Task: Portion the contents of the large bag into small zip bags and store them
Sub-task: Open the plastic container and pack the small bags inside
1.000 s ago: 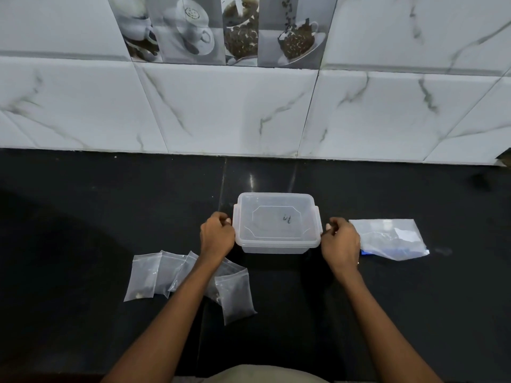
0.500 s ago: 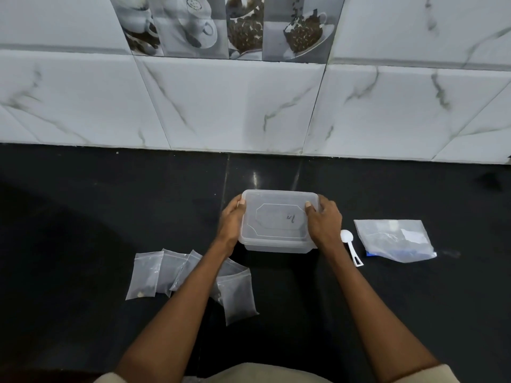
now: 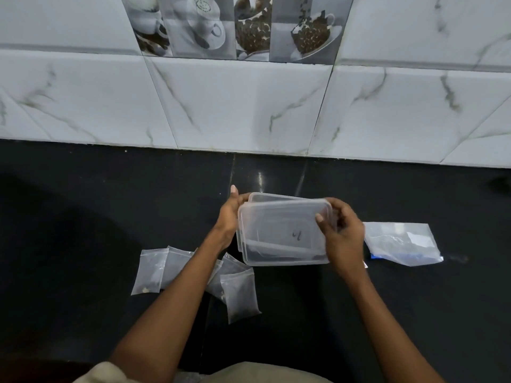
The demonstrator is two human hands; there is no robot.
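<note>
Here, over a dark table (image 3: 83,217) backed by marble-look wall tiles (image 3: 235,106), a person lifts the clear lid (image 3: 282,230) off a plastic container (image 3: 265,197): the right hand (image 3: 344,236) pinches the lid's right edge, thumb on top, while the left hand (image 3: 229,217) cups the left side of the box with fingers fairly straight, though whether it steadies the lid or the base cannot be told. The small zip bags (image 3: 193,275), several already holding dark contents, lie in a loose overlapping row on the table just under the left forearm; the large bag (image 3: 401,243), flattened and seemingly near empty, lies to the right, beside the right hand. To do this step well, the lid is best peeled from one corner with the base held level, then set aside clear of the filled bags so they can go in flat. A small handwritten mark shows on the lid, not legible; a decorative tile (image 3: 235,26) above pictures coffee cups and beans, and no brand can be read.
</note>
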